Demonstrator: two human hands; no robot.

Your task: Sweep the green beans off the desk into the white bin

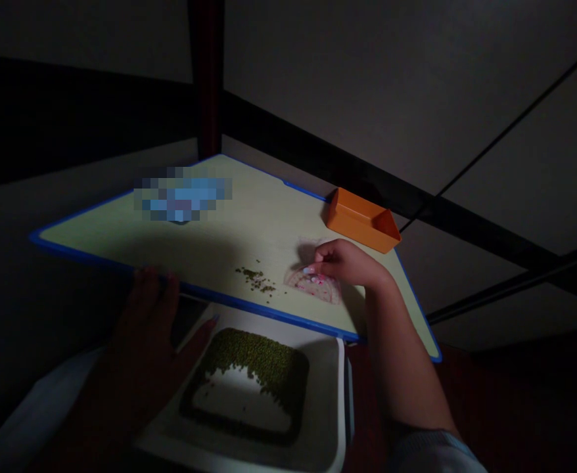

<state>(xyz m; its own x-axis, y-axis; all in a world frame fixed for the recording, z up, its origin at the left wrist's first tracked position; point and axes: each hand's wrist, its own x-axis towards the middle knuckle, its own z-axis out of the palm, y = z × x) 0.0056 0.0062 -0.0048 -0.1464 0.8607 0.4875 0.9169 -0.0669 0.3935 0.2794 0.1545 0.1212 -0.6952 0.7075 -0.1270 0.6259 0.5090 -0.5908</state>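
My right hand (345, 263) is over the yellow tabletop, its thumb and fingers closed in a pinch on the curved edge of a clear protractor (318, 289) with pink markings. To the left of the protractor lies a small scatter of green beans (256, 279), which look like mung beans. My left hand (150, 335) is in deep shadow at the near edge of the tabletop, fingers apart and fingertips at the blue rim. Below that rim stands a white basin (335, 394) holding many more green beans (269, 358), with its pale bottom showing in the middle.
The tabletop (269, 223) has a raised blue edge. An orange open box (362, 230) sits at its back right corner. A blurred blue object (184, 197) lies at the back left. Dark walls or cabinet panels (416, 98) stand close behind.
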